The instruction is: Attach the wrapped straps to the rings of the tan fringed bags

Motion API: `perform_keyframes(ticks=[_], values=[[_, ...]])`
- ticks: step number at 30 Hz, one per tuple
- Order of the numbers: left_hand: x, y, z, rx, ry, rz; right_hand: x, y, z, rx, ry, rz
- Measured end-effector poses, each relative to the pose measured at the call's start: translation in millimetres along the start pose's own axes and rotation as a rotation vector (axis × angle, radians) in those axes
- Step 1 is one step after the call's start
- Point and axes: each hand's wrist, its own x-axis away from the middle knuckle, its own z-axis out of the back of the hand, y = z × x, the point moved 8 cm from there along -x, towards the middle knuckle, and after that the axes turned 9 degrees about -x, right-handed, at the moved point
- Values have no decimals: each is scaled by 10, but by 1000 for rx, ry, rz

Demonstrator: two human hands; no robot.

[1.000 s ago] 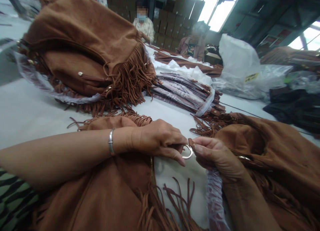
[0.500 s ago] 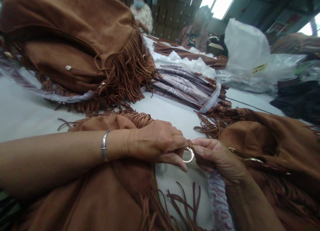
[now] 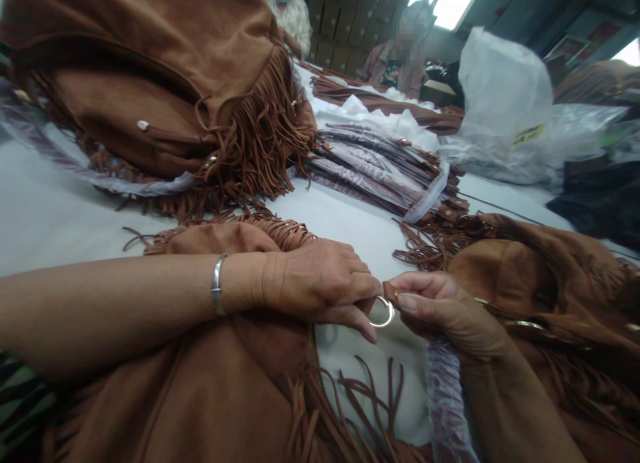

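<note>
A shiny metal ring (image 3: 385,313) shows between my two hands, above the white table (image 3: 370,363). My left hand (image 3: 325,283) is closed around one side of the ring, its thumb reaching below it. In my right hand (image 3: 440,306), thumb and fingers pinch a brown strap end (image 3: 391,293) that meets the ring's top. A plastic-wrapped strap (image 3: 445,396) hangs down below the right hand. Under my left arm lies a brown suede bag (image 3: 215,389) with fringe (image 3: 310,403) along its side. Whether the ring passes through the strap end is hard to see.
Brown fringed bags (image 3: 235,23) are piled at the far left, and another bag (image 3: 565,276) lies at right. A bundle of wrapped straps (image 3: 375,166) sits beyond my hands. Clear plastic bags (image 3: 505,109) stand behind. Two people are across the table.
The whole view has shifted slightly. My right fingers have drawn back a little, so more of the brown strap end shows. Both hands keep their hold.
</note>
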Motion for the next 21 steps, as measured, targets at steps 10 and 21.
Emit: perform_keyframes(ticks=[10, 21], values=[[5, -15, 52, 28, 46, 16, 22, -22, -93, -25, -35, 9], [8, -4, 36, 92, -11, -6, 48, -28, -8, -11, 37, 20]])
